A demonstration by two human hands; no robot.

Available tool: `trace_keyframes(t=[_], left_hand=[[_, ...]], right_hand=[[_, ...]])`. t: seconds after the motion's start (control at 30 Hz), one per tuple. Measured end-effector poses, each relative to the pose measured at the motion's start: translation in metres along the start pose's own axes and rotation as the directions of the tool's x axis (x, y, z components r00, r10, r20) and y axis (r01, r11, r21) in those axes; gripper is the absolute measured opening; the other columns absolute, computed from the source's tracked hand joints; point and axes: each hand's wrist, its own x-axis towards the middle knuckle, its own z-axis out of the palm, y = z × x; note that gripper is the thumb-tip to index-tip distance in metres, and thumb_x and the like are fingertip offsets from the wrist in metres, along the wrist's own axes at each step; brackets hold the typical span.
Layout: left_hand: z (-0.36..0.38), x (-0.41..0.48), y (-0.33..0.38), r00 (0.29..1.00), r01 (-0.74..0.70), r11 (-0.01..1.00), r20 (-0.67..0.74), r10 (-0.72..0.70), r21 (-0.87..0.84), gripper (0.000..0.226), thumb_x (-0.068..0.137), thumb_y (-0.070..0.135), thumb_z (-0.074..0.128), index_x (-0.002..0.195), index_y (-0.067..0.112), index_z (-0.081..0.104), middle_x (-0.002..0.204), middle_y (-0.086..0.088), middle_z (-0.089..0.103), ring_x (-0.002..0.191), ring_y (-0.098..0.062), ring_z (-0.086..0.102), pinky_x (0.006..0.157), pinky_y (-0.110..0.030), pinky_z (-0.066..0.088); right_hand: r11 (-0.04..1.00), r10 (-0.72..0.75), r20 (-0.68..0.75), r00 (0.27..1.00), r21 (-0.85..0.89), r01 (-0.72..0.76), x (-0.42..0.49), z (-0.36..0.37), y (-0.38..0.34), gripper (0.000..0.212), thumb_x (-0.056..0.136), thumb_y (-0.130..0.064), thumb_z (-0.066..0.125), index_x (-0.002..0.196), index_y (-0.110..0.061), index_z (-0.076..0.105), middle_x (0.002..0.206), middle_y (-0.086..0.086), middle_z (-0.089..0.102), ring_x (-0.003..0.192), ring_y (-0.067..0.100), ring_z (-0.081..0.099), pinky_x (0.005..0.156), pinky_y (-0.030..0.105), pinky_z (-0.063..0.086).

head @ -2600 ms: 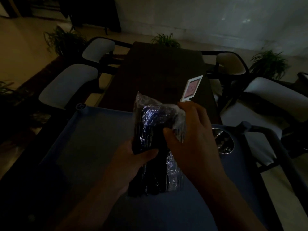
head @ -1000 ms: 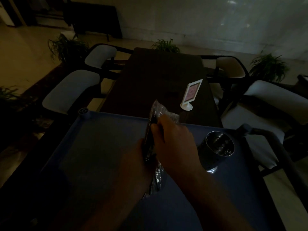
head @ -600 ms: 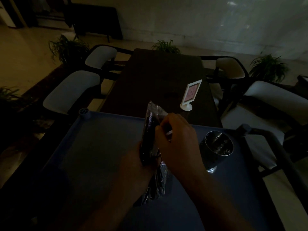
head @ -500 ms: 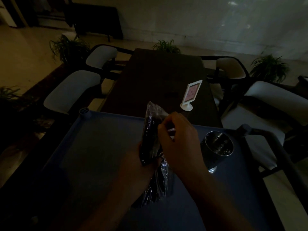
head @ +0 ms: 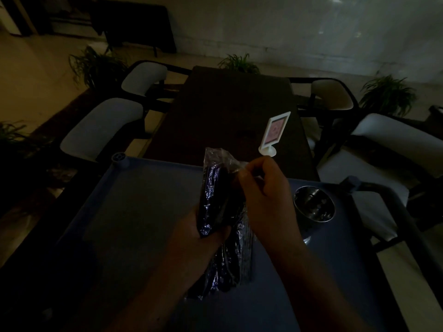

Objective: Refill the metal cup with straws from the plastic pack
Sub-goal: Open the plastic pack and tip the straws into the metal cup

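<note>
L hand grip clenched on straw pack, R hand pinching its top; no legible labels.

We see a blue cart top filling the lower centre of the frame, with a raised rim and a round corner socket at its upper left. The metal cup stands upright on it at right of centre. Beyond it, a dark table carries a white sign holder.
</note>
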Motion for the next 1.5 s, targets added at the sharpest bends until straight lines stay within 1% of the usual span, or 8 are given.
trace_keyframes(t=[0.13,0.3,0.4,0.67,0.83,1.07,1.27,1.5], left_hand=[[0.000,0.002,-0.003,1.000,-0.001,1.000,0.010,0.001,-0.013,0.029,0.077,0.030,0.078,0.100,0.044,0.067,0.096,0.019,0.075,0.089,-0.003,0.072,0.075,-0.028,0.057],[0.003,0.000,-0.001,1.000,0.003,1.000,0.027,-0.002,-0.022,0.030,0.071,0.042,0.077,0.090,0.058,0.063,0.095,0.029,0.072,0.085,0.005,0.070,0.067,-0.018,0.055],[0.003,0.000,-0.002,0.999,-0.021,0.999,0.023,0.022,-0.033,0.033,0.076,0.034,0.078,0.089,0.059,0.063,0.093,0.030,0.072,0.084,0.007,0.070,0.059,-0.009,0.054],[0.003,0.002,-0.001,0.999,-0.006,0.999,0.031,0.007,-0.039,0.031,0.073,0.041,0.078,0.092,0.058,0.063,0.095,0.030,0.072,0.085,0.006,0.070,0.071,-0.022,0.054],[0.006,0.003,-0.005,1.000,-0.006,0.999,0.019,0.007,-0.035,0.030,0.074,0.037,0.078,0.100,0.044,0.066,0.095,0.022,0.075,0.086,0.002,0.071,0.077,-0.032,0.057],[0.006,0.002,-0.006,0.999,-0.045,0.999,0.005,0.045,-0.023,0.032,0.076,0.026,0.079,0.090,0.052,0.066,0.091,0.029,0.073,0.081,0.007,0.070,0.059,-0.006,0.052],[0.005,0.001,-0.008,1.000,-0.003,0.999,-0.004,0.003,-0.043,0.029,0.076,0.029,0.079,0.099,0.042,0.067,0.095,0.024,0.074,0.085,0.001,0.072,0.073,-0.026,0.056],[0.003,-0.001,-0.009,1.000,-0.008,1.000,0.007,0.008,-0.030,0.029,0.077,0.028,0.077,0.104,0.035,0.067,0.095,0.021,0.075,0.086,0.000,0.072,0.069,-0.020,0.056]], right_hand=[[0.995,0.033,-0.019,0.999,0.090,-0.031,0.002,-0.003,0.000,0.009,0.096,-0.014,0.054,0.088,-0.017,0.058,0.085,-0.007,0.069,0.074,0.005,0.069,0.059,0.012,0.053],[0.990,0.061,-0.017,0.998,0.130,-0.058,0.004,-0.007,0.002,0.008,0.097,-0.015,0.053,0.090,-0.015,0.058,0.082,-0.005,0.070,0.073,0.007,0.070,0.060,0.014,0.055],[0.991,0.050,-0.020,0.999,0.124,-0.047,0.005,-0.008,0.002,0.008,0.096,-0.018,0.053,0.088,-0.018,0.058,0.082,-0.004,0.071,0.073,0.009,0.071,0.061,0.015,0.056],[0.991,0.041,-0.034,0.999,0.132,-0.036,0.006,-0.012,0.003,0.009,0.095,-0.017,0.055,0.088,-0.022,0.058,0.083,-0.004,0.071,0.072,0.007,0.071,0.060,0.013,0.054],[0.994,0.002,-0.072,0.997,0.107,0.006,0.007,-0.014,0.002,0.011,0.095,-0.017,0.055,0.086,-0.023,0.058,0.081,-0.002,0.070,0.069,0.006,0.070,0.060,0.014,0.054],[0.997,-0.014,-0.095,0.995,0.071,0.020,0.008,-0.015,0.001,0.012,0.096,-0.019,0.054,0.085,-0.023,0.057,0.080,-0.008,0.069,0.063,0.002,0.067,0.055,0.008,0.049],[0.998,-0.024,-0.098,0.995,0.051,0.029,0.011,-0.012,0.003,0.010,0.096,-0.017,0.054,0.086,-0.015,0.057,0.077,0.001,0.065,0.058,0.003,0.062,0.056,0.013,0.052],[0.997,-0.060,-0.106,0.993,0.035,0.064,0.016,-0.012,0.001,0.013,0.096,-0.019,0.054,0.084,-0.021,0.055,0.074,-0.001,0.064,0.052,0.000,0.056,0.050,0.014,0.049]])
